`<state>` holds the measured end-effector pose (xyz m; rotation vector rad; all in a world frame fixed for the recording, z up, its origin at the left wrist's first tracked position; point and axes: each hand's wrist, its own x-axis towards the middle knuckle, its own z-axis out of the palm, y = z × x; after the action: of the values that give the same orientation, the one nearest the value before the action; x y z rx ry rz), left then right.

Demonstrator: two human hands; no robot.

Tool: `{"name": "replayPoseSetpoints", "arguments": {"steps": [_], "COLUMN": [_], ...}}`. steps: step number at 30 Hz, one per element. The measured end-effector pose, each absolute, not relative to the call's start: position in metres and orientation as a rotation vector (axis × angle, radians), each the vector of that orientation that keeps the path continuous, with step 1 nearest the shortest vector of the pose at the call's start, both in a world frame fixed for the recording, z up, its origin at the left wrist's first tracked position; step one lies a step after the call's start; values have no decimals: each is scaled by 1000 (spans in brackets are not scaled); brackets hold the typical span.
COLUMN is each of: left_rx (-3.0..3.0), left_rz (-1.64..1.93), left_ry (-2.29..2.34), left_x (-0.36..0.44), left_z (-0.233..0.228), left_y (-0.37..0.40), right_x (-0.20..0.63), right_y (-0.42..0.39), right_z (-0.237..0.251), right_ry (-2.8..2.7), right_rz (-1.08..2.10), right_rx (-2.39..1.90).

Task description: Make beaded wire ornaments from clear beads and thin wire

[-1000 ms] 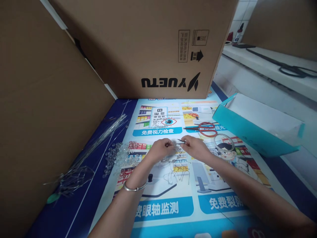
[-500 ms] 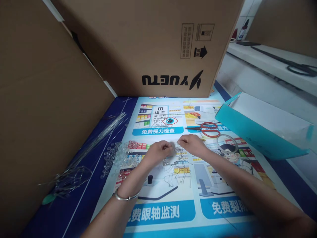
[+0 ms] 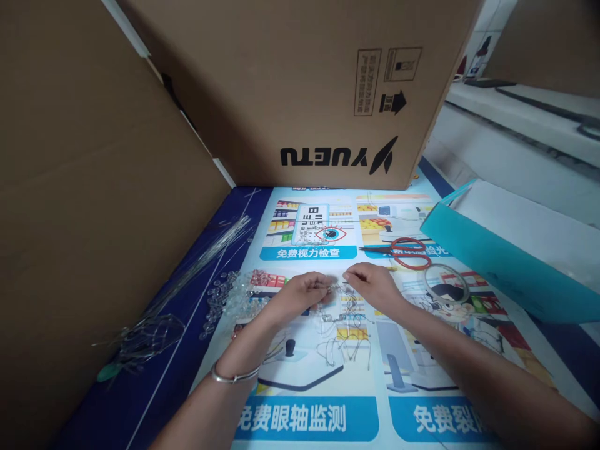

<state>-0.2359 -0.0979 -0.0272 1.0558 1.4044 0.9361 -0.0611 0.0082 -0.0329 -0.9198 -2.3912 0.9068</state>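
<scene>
My left hand (image 3: 300, 294) and my right hand (image 3: 372, 284) meet over a printed poster mat (image 3: 328, 400), fingertips pinched together on a small clear beaded wire piece (image 3: 334, 286). Below the hands lies a tangle of bent wire hooks (image 3: 344, 340). A heap of clear beads (image 3: 232, 297) sits just left of my left hand. A silver bangle (image 3: 234, 375) circles my left wrist.
Large cardboard boxes (image 3: 300, 87) wall the back and left. A bundle of long thin wires (image 3: 187, 281) lies at the left. Red-handled scissors (image 3: 407, 253) and a clear ring (image 3: 447, 281) lie right of the hands. A teal box (image 3: 506, 250) stands at the right.
The view has shifted slightly, so everything sits a little further right. Both hands stay pinched on the small piece, working it closer together.
</scene>
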Motion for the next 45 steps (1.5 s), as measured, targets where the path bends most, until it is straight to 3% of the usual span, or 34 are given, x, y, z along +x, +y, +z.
{"name": "replayPoseSetpoints", "arguments": {"steps": [10,27,45], "left_rx": [1027,1175,1184], "left_rz": [989,1030,998], "left_ry": [1352,1504,1461], "left_x": [-233,-226,-226], "left_z": [-24,-36,-27], "left_y": [-98,-96,-97], "right_x": [-62,-64,-63], "right_y": [0,-5,-4], "right_z": [-38,-40,-37], "right_ry": [-2193,-2300,-2295], "right_rz": [988,750,906], "right_rx": [-853,-784,-706]}}
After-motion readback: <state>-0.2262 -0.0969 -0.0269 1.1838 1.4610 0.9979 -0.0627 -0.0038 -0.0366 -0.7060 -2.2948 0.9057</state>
